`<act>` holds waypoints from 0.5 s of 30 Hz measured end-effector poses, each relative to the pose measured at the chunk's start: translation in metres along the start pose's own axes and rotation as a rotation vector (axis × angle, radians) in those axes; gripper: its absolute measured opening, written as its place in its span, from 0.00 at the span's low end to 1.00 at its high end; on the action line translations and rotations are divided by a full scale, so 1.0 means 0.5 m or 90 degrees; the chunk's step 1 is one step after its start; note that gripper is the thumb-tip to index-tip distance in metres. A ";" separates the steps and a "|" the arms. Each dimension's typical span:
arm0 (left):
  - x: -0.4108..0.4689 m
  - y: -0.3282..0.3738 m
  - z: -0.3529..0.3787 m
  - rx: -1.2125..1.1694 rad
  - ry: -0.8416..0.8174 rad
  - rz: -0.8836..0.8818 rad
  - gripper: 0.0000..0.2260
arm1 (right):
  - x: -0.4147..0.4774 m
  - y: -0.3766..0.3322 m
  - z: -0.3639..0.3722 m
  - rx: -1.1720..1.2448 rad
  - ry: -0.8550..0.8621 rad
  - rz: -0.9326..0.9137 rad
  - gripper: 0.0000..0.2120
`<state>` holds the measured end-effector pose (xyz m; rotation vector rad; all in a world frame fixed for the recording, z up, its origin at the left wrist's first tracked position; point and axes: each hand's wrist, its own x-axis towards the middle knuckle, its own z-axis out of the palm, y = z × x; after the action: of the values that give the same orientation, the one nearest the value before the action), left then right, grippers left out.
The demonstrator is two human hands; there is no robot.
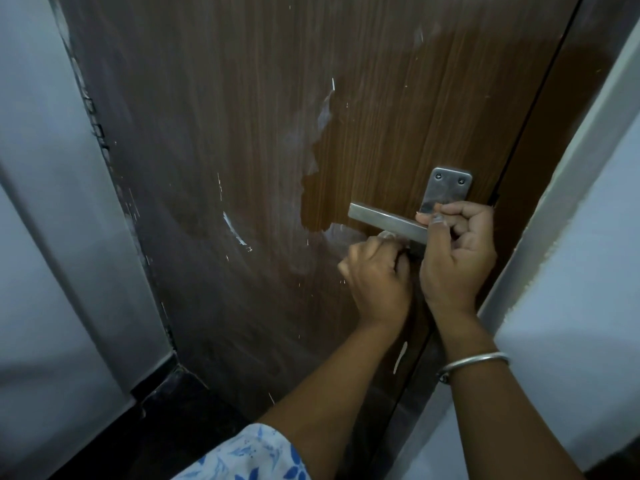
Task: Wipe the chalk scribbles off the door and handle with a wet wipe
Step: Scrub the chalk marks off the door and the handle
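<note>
Two hands work at the lever of a chalk-smeared wooden door.

From the head camera, the brown door (242,133) carries pale chalk smears (323,112) and thin white streaks, with a darker wet-looking patch around the metal handle (384,220) and its screwed backplate (448,188). Pale walls flank it, and the white door frame (554,202) runs just beside the right forearm, which wears a silver bangle (474,365). The right hand (457,251) is curled around the lever near the backplate, thumb pressed on its front face. The left hand (377,271) is bunched just under the lever, fingers closed on a small white wet wipe (389,235) barely showing at the fingertips, touching the door below the handle.
</note>
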<state>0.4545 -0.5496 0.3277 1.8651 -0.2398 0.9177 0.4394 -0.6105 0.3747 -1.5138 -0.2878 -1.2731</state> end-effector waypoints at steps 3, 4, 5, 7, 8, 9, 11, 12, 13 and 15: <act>0.012 -0.022 -0.008 0.039 -0.003 0.039 0.05 | -0.001 -0.001 0.002 -0.010 0.007 -0.012 0.15; 0.020 -0.035 -0.015 0.032 0.010 -0.001 0.06 | -0.001 -0.001 0.001 -0.010 0.006 -0.015 0.15; 0.027 -0.047 -0.022 0.012 0.032 -0.066 0.06 | -0.001 -0.001 0.000 -0.012 0.005 -0.019 0.15; 0.035 -0.067 -0.028 -0.009 0.059 -0.142 0.07 | -0.002 -0.002 -0.002 -0.017 0.004 -0.026 0.13; 0.032 -0.067 -0.029 0.005 0.048 -0.117 0.07 | -0.003 -0.002 -0.001 -0.019 0.005 -0.028 0.11; 0.028 -0.061 -0.027 0.019 0.025 -0.068 0.07 | -0.003 -0.002 0.002 -0.022 0.010 -0.029 0.11; 0.017 -0.043 -0.018 0.048 -0.003 0.032 0.07 | -0.005 0.000 0.007 -0.029 0.025 -0.025 0.09; 0.012 -0.036 -0.014 0.057 -0.001 0.060 0.07 | -0.007 0.002 0.009 -0.034 0.030 -0.025 0.08; 0.010 -0.031 -0.012 0.060 0.006 0.073 0.07 | -0.008 0.003 0.009 -0.038 0.033 -0.026 0.06; 0.014 -0.034 -0.014 0.047 0.018 0.063 0.06 | -0.007 0.005 0.005 -0.042 0.028 -0.029 0.06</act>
<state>0.4649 -0.5340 0.3221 1.9214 -0.2870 1.0323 0.4412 -0.6080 0.3706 -1.5402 -0.2554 -1.3621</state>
